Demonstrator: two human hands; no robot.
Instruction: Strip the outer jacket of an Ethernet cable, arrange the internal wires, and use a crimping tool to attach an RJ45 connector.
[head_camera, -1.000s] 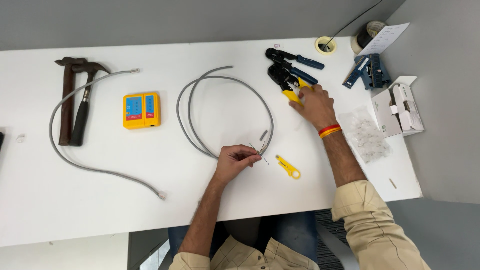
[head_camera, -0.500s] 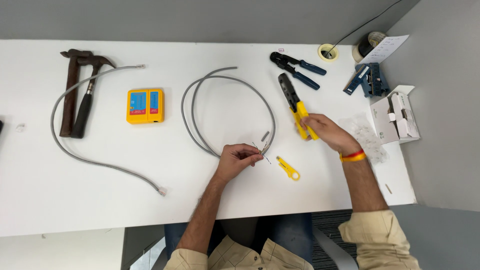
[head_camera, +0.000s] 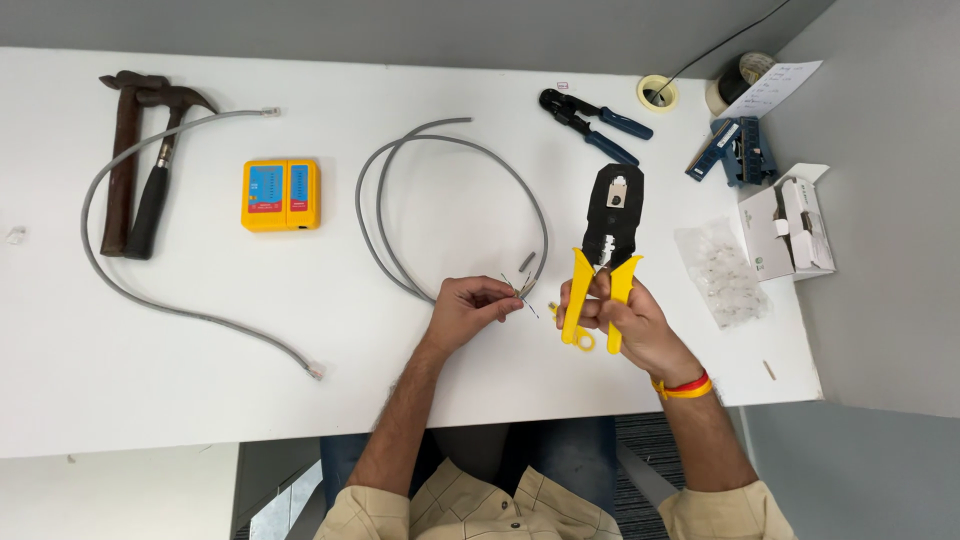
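From my head camera, looking down: my left hand (head_camera: 468, 308) is pinched shut on the stripped end of the grey network cable (head_camera: 450, 200), whose thin loose wires fan out just past my fingertips. My right hand (head_camera: 625, 318) is wrapped around the yellow handles of the black-headed crimping tool (head_camera: 606, 240), which points away from me with its head resting over the counter (head_camera: 420, 400).

The risk I see is in those bare wires: my pinch is light and near the tip, so they could splay or slip out of order. The tool is heavy at the head, and with one hand on both handles it could tip or squeeze shut too soon.

The cable end lies just to the left of my right hand, near but not touching the tool's handles; the rest of the cable loops away from me across the counter. A small yellow stripper (head_camera: 581, 338) sits partly hidden under my right hand.
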